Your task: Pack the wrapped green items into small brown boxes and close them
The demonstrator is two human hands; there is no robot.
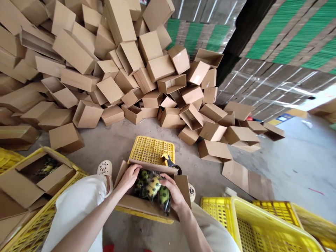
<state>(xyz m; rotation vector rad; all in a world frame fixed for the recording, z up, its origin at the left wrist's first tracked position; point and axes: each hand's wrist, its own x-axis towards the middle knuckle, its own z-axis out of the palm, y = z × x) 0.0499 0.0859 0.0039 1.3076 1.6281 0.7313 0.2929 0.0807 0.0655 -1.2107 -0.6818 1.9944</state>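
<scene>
An open cardboard box (147,204) sits between my knees on an upturned yellow crate (149,145). Inside it lie several yellow and green items with black spots (153,187), wrapped in clear plastic; their exact kind I cannot make out. My left hand (130,177) is closed at the box's far left, its fingertips on the edge of the far flap. Over the right side of the box, my right hand (172,190) has its fingers curled round one of the wrapped spotted items. Just beyond the far flap rests a yellow and black tape dispenser (168,161).
A large heap of cardboard boxes (110,91) covers the floor ahead. At left, another open box (56,175) with spotted items stands in a yellow crate. Yellow crates (241,217) stand at right. Strapped cardboard stacks (262,77) rise behind.
</scene>
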